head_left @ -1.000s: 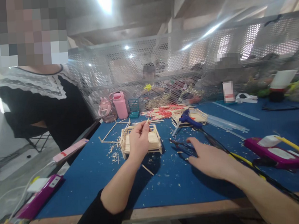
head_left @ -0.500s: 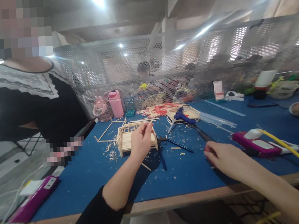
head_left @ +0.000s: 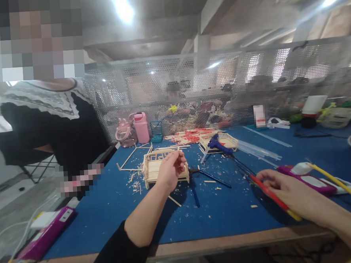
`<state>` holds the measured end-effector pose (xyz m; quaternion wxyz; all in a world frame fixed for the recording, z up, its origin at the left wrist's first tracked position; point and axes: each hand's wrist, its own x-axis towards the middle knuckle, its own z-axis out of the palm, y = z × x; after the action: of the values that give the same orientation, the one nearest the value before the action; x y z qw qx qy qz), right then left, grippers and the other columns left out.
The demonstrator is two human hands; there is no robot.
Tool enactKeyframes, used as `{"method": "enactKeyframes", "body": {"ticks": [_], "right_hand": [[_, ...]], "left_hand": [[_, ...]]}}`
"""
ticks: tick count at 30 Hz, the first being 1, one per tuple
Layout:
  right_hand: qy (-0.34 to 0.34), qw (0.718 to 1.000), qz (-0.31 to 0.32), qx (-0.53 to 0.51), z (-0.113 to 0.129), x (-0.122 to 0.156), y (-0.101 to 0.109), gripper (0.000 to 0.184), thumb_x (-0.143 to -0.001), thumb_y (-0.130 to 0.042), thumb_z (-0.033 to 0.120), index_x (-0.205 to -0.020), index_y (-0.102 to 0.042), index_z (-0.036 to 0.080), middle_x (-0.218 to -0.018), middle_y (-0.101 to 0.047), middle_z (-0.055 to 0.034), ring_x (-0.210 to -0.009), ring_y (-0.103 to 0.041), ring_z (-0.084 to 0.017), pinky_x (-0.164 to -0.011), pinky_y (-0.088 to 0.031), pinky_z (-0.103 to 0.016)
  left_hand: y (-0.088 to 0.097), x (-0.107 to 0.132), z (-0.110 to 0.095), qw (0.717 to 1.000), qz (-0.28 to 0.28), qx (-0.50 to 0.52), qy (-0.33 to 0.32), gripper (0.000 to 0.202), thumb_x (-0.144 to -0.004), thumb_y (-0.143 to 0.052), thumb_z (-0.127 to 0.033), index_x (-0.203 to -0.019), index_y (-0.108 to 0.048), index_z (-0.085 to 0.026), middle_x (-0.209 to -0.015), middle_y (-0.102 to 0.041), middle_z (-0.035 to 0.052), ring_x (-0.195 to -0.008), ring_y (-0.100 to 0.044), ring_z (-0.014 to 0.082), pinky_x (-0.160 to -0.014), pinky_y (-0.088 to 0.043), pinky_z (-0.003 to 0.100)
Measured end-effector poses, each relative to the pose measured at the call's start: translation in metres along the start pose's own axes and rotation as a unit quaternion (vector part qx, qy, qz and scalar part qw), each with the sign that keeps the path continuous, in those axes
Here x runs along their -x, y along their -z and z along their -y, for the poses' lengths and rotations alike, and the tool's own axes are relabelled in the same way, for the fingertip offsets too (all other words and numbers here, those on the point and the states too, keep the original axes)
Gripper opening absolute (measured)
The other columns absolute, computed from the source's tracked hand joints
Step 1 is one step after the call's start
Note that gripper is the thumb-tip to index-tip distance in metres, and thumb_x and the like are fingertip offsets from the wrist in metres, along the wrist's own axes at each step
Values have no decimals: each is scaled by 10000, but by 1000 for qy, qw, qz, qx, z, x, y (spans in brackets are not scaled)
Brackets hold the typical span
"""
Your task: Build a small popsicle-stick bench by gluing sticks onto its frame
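My left hand (head_left: 170, 172) is held over a small tray-like frame of pale wooden sticks (head_left: 154, 170), its fingers curled together. Whatever is pinched there is too small to make out. Closed on a slim tool with a red handle and yellow end (head_left: 271, 195) is my right hand (head_left: 281, 190); the tool's dark shaft points toward a blue glue gun (head_left: 219, 144). Blue-handled pliers (head_left: 212, 178) lie open beside the stick frame. The glue gun rests by a second stick frame (head_left: 234, 140) behind.
Red and pale sticks (head_left: 190, 136) are heaped at the back, near clear glue sticks (head_left: 261, 150). Wood scraps litter the blue tabletop (head_left: 115, 222). Purple power strips (head_left: 312, 180) with cables lie at right and left. A person (head_left: 56, 127) is at the left.
My right hand has shifted right, and the red tool shows more fully, tilted toward me. My left hand stays over the stick frame; the stick tip above its fingers no longer shows clearly.
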<state>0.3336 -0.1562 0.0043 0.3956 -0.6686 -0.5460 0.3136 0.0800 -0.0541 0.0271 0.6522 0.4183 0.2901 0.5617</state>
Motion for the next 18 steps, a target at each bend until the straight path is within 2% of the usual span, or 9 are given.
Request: {"method": "enactKeyframes", "body": {"ticks": [3, 5, 8, 10, 12, 14, 16, 18], "right_hand": [[14, 986, -2, -164, 16, 9, 3, 396, -554, -731, 412, -845, -530, 234, -719, -617, -17, -602, -571, -159, -542, -477, -266], [33, 969, -9, -246, 33, 10, -3, 471, -501, -781, 416, -860, -536, 235, -760, -621, -16, -641, -599, -164, -584, -509, -272], [105, 936, 5, -337, 60, -1, -25, 436, -540, -768, 383, -882, -539, 237, -749, -584, 16, -666, -620, -155, -641, -531, -293], [181, 912, 35, -366, 78, -14, -44, 356, -598, -724, 349, -873, -528, 236, -741, -558, 31, -661, -608, -138, -641, -530, -297], [235, 894, 62, -377, 92, -29, -64, 281, -660, -668, 311, -876, -503, 241, -758, -544, 34, -673, -592, -125, -631, -520, -290], [278, 881, 82, -374, 103, -40, -82, 262, -689, -636, 294, -886, -471, 244, -785, -539, 35, -683, -574, -113, -632, -508, -281], [300, 878, 94, -361, 109, -48, -97, 267, -690, -632, 286, -872, -443, 240, -769, -526, 40, -648, -543, -98, -602, -487, -259], [300, 880, 91, -358, 109, -51, -109, 318, -660, -656, 268, -866, -415, 240, -764, -511, 48, -630, -519, -89, -597, -475, -248]], "left_hand": [[-1, 2, 1, 1000, 17, 17, 6, 298, -571, -753, -388, -669, -590, -159, -604, -561, -26, -514, -455, 58, -496, -364, 183], [-2, 4, 1, 999, 44, 17, 17, 274, -587, -755, -366, -653, -584, -161, -781, -632, 19, -661, -528, 92, -578, -421, 208], [-3, 8, -1, 994, 99, 22, 45, 251, -628, -736, -343, -632, -556, -167, -1132, -604, 58, -973, -530, 170, -710, -457, 275], [-4, 12, -3, 992, 115, 24, 36, 240, -661, -715, -335, -635, -544, -169, -1231, -553, 51, -1078, -489, 194, -749, -451, 294], [-5, 15, -5, 992, 122, 34, 19, 241, -680, -705, -334, -642, -534, -169, -1191, -568, 45, -1051, -508, 195, -759, -448, 296], [-8, 17, -7, 990, 130, 57, 24, 248, -676, -709, -344, -662, -527, -176, -997, -615, 33, -893, -561, 173, -711, -455, 286], [-11, 17, -7, 989, 120, 84, 28, 259, -664, -715, -358, -681, -523, -185, -764, -586, -1, -693, -552, 136, -624, -448, 259], [-13, 16, -7, 992, 90, 92, -8, 269, -655, -718, -364, -673, -520, -183, -651, -531, -23, -580, -504, 106, -559, -422, 229]]}}
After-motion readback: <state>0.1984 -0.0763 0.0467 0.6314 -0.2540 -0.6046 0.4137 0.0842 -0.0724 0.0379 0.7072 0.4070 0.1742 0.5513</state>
